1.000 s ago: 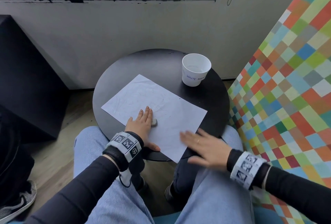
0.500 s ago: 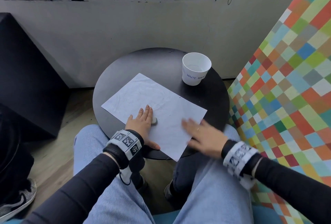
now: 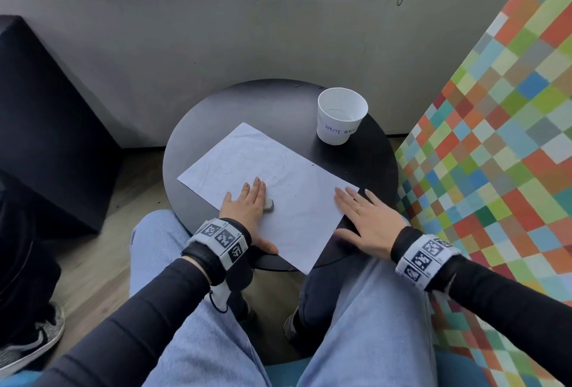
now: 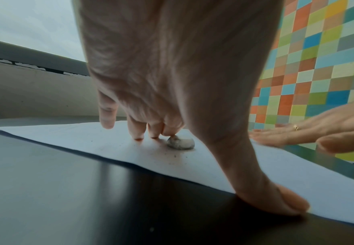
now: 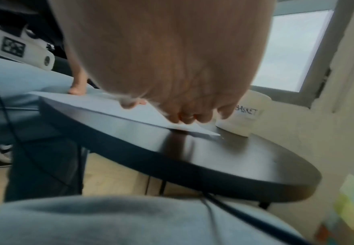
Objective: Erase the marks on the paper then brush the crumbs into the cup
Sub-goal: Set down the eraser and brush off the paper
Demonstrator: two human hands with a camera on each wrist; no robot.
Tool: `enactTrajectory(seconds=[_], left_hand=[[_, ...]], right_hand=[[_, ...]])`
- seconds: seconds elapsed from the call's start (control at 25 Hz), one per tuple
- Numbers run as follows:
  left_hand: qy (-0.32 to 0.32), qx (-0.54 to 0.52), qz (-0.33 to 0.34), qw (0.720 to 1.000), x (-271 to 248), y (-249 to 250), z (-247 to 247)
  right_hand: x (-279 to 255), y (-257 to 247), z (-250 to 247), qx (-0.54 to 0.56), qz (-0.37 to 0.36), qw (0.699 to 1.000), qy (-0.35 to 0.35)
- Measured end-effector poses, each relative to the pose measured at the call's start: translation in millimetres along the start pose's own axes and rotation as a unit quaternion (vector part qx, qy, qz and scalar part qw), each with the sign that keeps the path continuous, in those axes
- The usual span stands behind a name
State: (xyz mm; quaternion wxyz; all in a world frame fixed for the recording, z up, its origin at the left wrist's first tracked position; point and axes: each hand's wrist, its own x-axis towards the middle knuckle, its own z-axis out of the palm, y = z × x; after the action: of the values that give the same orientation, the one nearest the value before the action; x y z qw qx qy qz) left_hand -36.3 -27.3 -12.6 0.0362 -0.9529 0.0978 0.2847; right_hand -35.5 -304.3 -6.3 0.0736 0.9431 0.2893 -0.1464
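A crumpled white paper (image 3: 294, 176) lies on the round black table (image 3: 365, 164). My left hand (image 3: 247, 204) rests flat on the paper's near edge, fingers straight, thumb on the table. A small grey-white eraser (image 3: 268, 203) lies on the paper against its index finger (image 4: 169, 131). Dark crumbs (image 4: 174, 155) speckle the paper just in front of the eraser (image 4: 180, 142). My right hand (image 3: 365, 216) lies flat with spread fingers over the paper's right corner and holds nothing. The white paper cup (image 3: 340, 117), labelled "waste basket", stands upright at the table's far right, beyond the right hand.
A colourful chequered panel (image 3: 495, 139) stands close on the table's right. The grey wall (image 3: 216, 46) under a window is behind it, and a black box (image 3: 46, 123) is at the left. My knees (image 3: 371, 309) in blue jeans press against the table's near edge.
My right hand has slid forward along the paper's right edge to its right corner. The left hand and the eraser have stayed in place.
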Motion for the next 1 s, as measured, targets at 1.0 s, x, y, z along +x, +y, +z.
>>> enactTrajectory(seconds=[1.0], left_hand=[[0.117, -0.076, 0.017, 0.990, 2, -2, -19]], right_hand=[[32, -8, -17, 0.242, 0.123, 0.959, 0.076]])
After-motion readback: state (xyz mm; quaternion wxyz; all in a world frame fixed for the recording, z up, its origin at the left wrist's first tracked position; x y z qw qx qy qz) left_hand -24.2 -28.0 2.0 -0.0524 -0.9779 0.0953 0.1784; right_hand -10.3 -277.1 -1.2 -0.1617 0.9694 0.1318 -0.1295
